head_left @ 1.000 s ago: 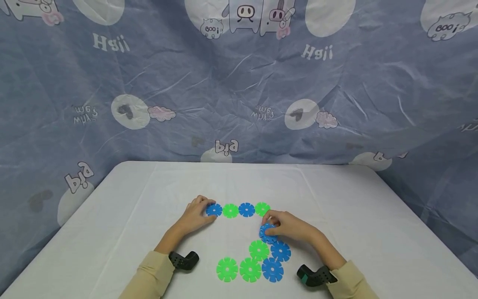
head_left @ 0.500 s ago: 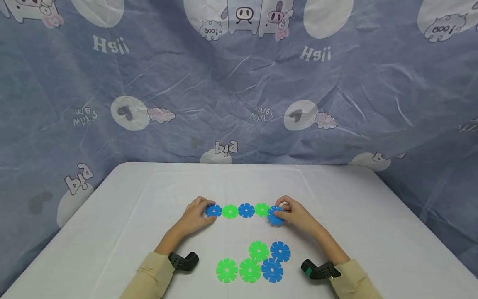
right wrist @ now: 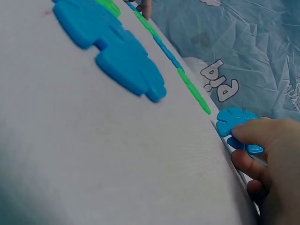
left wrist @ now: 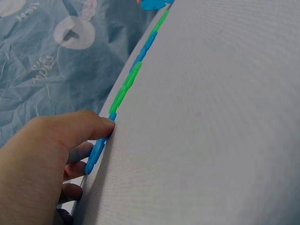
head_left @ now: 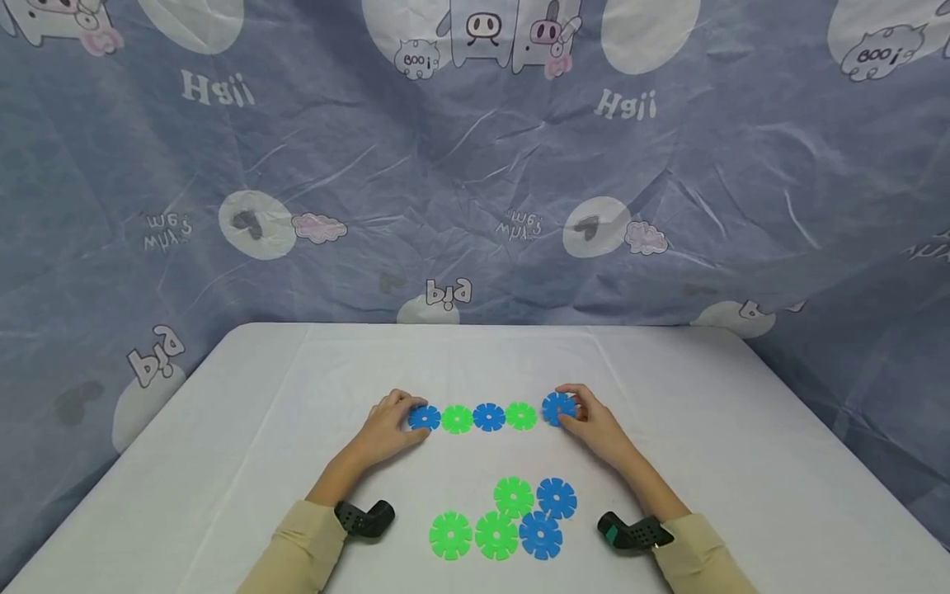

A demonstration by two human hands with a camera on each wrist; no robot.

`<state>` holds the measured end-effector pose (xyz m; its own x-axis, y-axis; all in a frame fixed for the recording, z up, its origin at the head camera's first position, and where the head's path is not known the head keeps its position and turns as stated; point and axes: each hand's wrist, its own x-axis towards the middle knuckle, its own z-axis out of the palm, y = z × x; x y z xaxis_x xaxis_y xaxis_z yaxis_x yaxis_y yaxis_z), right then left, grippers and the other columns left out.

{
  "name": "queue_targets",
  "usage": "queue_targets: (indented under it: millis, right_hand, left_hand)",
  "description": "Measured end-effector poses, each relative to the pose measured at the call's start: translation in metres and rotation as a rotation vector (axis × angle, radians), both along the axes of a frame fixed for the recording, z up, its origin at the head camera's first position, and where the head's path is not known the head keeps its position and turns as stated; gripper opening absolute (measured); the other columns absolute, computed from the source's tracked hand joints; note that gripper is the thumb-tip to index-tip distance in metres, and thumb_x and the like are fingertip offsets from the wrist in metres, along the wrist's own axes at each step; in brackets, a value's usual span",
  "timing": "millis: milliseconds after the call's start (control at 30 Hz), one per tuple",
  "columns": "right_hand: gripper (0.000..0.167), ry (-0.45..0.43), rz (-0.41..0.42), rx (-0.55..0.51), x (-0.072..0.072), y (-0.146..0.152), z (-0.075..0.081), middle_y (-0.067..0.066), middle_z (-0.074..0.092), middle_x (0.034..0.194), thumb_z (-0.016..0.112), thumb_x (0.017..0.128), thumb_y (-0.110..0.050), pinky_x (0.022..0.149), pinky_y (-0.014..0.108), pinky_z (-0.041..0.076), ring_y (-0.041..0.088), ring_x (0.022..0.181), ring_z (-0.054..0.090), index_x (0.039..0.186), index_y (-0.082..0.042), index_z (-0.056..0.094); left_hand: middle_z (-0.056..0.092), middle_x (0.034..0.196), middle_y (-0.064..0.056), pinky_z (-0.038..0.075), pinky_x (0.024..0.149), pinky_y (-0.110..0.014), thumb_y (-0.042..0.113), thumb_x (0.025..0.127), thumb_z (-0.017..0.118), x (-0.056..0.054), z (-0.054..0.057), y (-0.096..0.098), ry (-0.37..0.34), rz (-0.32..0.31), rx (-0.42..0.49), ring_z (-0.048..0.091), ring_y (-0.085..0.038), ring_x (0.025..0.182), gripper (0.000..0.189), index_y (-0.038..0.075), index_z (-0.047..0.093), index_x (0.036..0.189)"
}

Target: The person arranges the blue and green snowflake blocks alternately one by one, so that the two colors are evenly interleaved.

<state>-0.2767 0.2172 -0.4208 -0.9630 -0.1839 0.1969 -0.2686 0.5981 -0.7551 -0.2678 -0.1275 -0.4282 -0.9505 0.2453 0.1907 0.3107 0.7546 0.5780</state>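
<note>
A row of flat, notched plastic building discs lies across the white table: a blue disc [head_left: 425,417], a green disc [head_left: 457,419], another blue disc [head_left: 489,417] and another green disc [head_left: 521,416]. My left hand [head_left: 389,427] holds the leftmost blue disc between thumb and fingers, flat on the table in the left wrist view. With thumb and fingertips my right hand [head_left: 598,425] pinches a separate blue disc [right wrist: 230,121], tilted, a small gap to the right of the row's green end.
Nearer me lies a loose cluster: several green discs [head_left: 450,535] and two blue discs [head_left: 541,535], some edges overlapping. Black wrist cameras [head_left: 365,519] sit on both forearms. Behind the white table [head_left: 297,371] hangs a blue patterned cloth [head_left: 386,181].
My right hand has carried the blue disc from above the near cluster, away from me and rightward, to beside the row's right end. My left hand has stayed at the leftmost disc.
</note>
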Motion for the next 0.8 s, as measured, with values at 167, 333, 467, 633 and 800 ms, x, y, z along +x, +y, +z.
queue_targets:
  millis: [167, 333, 467, 633, 800]
  right_hand:
    - [0.042, 0.018, -0.007, 0.042, -0.0001, -0.0028, -0.0019, 0.009, 0.050, 0.095, 0.062, 0.083, -0.009, 0.060, 0.022, 0.036, 0.013, 0.072, 0.042, 0.123, -0.011, 0.048]
    - [0.041, 0.073, -0.031, 0.113, -0.0014, -0.0020, -0.0053, 0.010, 0.050, 0.099, 0.065, 0.082, -0.012, 0.068, 0.025, 0.036, 0.014, 0.078, 0.041, 0.120, -0.006, 0.053]
    - [0.041, 0.083, -0.056, 0.208, -0.0003, -0.0025, -0.0050, 0.012, 0.048, 0.106, 0.065, 0.082, -0.018, 0.073, 0.030, 0.032, 0.020, 0.089, 0.040, 0.120, -0.006, 0.056]
    - [0.040, 0.079, -0.064, 0.237, 0.0015, -0.0031, -0.0043, 0.013, 0.047, 0.112, 0.063, 0.083, -0.022, 0.074, 0.032, 0.031, 0.022, 0.093, 0.040, 0.120, -0.009, 0.058]
    - [0.034, 0.103, -0.046, 0.229, 0.0031, -0.0025, -0.0046, 0.011, 0.050, 0.110, 0.062, 0.083, -0.021, 0.077, 0.035, 0.030, 0.020, 0.090, 0.042, 0.116, -0.012, 0.060]
  left_hand:
    - [0.050, 0.111, -0.006, 0.032, 0.086, -0.039, 0.031, 0.078, 0.066, -0.0006, 0.0006, 0.0006, 0.000, 0.003, -0.002, 0.047, -0.023, 0.106, 0.045, 0.013, 0.058, 0.118]
    - [0.050, 0.111, -0.006, 0.032, 0.087, -0.040, 0.030, 0.078, 0.066, -0.0009, 0.0008, 0.0008, 0.005, 0.001, -0.005, 0.047, -0.024, 0.106, 0.044, 0.013, 0.058, 0.118]
    - [0.050, 0.112, -0.007, 0.033, 0.088, -0.040, 0.031, 0.078, 0.066, -0.0010, 0.0009, 0.0009, 0.002, 0.004, -0.010, 0.047, -0.024, 0.106, 0.045, 0.013, 0.057, 0.118]
    - [0.050, 0.112, -0.007, 0.033, 0.088, -0.041, 0.031, 0.078, 0.066, 0.0001, 0.0014, 0.0014, -0.004, 0.007, -0.010, 0.047, -0.024, 0.106, 0.045, 0.013, 0.057, 0.118]
    - [0.050, 0.112, -0.007, 0.033, 0.088, -0.041, 0.030, 0.078, 0.066, 0.0001, 0.0012, 0.0020, -0.005, 0.009, -0.008, 0.047, -0.024, 0.107, 0.045, 0.012, 0.057, 0.118]
